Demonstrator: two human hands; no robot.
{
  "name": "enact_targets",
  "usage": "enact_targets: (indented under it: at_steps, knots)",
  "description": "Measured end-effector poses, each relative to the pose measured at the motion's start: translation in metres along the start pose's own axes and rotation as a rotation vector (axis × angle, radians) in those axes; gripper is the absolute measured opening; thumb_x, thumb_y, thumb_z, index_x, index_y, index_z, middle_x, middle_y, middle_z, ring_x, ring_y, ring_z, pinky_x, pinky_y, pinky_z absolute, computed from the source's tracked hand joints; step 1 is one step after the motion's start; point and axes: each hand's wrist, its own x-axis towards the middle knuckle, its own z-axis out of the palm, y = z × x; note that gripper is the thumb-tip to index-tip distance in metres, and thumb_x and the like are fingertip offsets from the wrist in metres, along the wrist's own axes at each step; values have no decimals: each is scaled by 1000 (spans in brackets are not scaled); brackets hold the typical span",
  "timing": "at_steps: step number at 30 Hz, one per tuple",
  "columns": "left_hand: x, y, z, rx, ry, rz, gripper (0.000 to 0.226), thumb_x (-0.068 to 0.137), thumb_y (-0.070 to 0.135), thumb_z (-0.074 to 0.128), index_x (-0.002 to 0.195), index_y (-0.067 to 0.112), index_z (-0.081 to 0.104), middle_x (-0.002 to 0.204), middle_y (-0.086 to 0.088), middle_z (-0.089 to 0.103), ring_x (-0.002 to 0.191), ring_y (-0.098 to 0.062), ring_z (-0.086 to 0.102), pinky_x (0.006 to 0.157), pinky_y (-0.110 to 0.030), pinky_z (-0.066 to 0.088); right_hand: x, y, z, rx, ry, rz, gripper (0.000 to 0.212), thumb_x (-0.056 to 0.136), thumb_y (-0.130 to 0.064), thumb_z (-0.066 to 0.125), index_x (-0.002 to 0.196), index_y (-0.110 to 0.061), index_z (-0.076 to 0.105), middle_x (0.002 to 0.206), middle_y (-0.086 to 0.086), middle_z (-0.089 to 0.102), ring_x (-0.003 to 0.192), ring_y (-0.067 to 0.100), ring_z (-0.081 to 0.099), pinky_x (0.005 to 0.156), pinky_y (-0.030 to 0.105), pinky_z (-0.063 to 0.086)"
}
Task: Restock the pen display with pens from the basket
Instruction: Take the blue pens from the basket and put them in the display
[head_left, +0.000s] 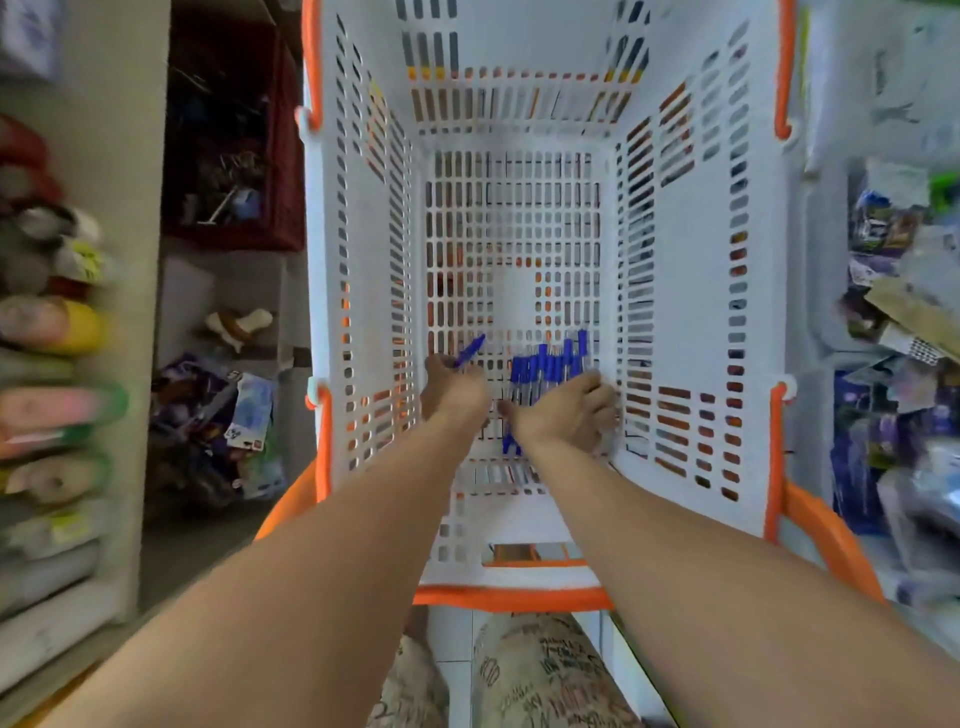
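Both hands reach to the floor of the white slotted basket (696, 312). The left hand (454, 392) holds a single blue pen (470, 352), which projects up and to the right from its curled fingers. The right hand (566, 413) curls around a bundle of blue-capped pens (550, 364); their caps fan out just beyond its fingers, near the basket's right wall.

Both hands down in white basket (696, 291). Left hand (453, 391) grips one blue pen (470, 351); right hand (569, 413) rests on the pen bundle (550, 364).
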Motion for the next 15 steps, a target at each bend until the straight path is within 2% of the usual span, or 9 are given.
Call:
enact_targets:
  at_steps: [2,3,6,8,10,12,14,15]
  knots:
    - [4,3,8,-66,-7,-40,10,102,29,49,108,21,46,101,-8,66,83,-27,70,73,-41,61,2,2,2,61,14,-11,105,75,-41,87,149,-5,21,149,18,30,134,38,36,95,48,47]
    - [5,4,12,-66,-19,-51,14,102,31,50,107,18,48,102,-8,67,85,-26,69,75,-40,61,3,3,3,84,16,-15,99,76,-39,87,146,-5,26,145,17,33,130,37,40,91,47,48]
    - [6,1,21,39,-21,-35,31,101,36,53,110,6,56,96,-7,64,68,-17,59,53,-28,45,4,5,6,79,17,-31,93,75,-42,87,140,-5,31,139,17,35,120,37,47,81,44,51]
    - [6,-3,24,101,23,48,36,100,36,56,114,3,59,101,-7,67,75,-20,62,54,-27,45,5,4,7,62,20,-46,91,76,-45,85,138,-5,32,138,16,34,118,37,48,77,42,48]
    - [5,-7,24,107,72,69,38,98,40,58,110,4,62,101,-6,67,88,-25,67,65,-31,51,6,6,9,70,17,-57,84,81,-41,82,138,-5,32,140,16,35,121,38,46,79,42,47]
    - [6,-8,22,9,108,-46,47,93,53,61,105,8,60,101,-6,66,96,-27,68,75,-34,54,5,7,10,85,18,-50,74,88,-34,76,140,-7,31,144,16,36,126,39,43,87,44,47]
    - [10,-7,21,-61,155,-168,63,85,63,65,110,6,63,106,-7,71,91,-24,71,73,-34,57,5,9,11,65,19,-55,71,90,-32,73,141,-7,30,146,16,39,130,37,43,92,46,47]
    - [12,-6,21,-80,176,-193,60,84,61,67,110,7,65,103,-7,72,83,-21,70,66,-32,56,5,10,12,48,14,-65,72,90,-33,74,141,-6,31,145,16,40,130,37,45,92,45,48]
